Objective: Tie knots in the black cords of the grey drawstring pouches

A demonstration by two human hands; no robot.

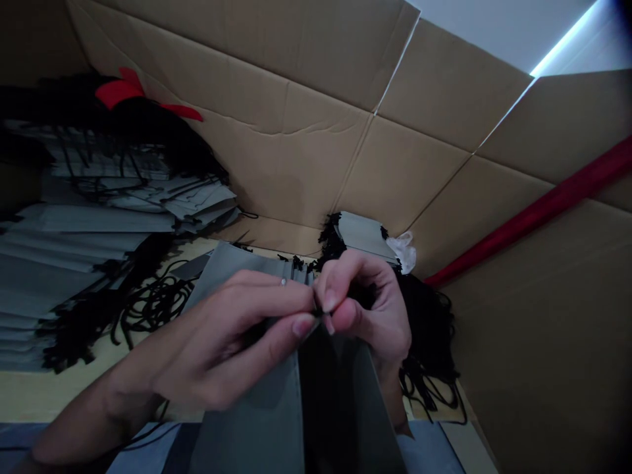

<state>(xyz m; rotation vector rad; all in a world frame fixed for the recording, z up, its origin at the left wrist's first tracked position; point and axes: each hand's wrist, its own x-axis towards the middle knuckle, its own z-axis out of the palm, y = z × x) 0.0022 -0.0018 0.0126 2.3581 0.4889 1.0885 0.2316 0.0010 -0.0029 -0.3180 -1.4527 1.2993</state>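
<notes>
My left hand (241, 342), with a ring on one finger, comes in from the lower left. Its thumb and forefinger pinch at the top edge of a grey paper bag (257, 421). The bag's mouth faces me and its inside is dark. Against those fingertips, my right hand (375, 309) is closed in a pinch on a short dark bit that looks like black cord; the fingers hide most of it. Just behind my hands, more grey bags (241, 260) with black cord ends stand close together.
Stacked grey bags (74, 257) and loose black cords (153, 303) lie to the left, below a black bundle with a red strip (121, 92). Behind are another bag stack (365, 234) and clear plastic (405, 250). Black cords (429, 329) pile at right. Cardboard walls (296, 151) enclose the table.
</notes>
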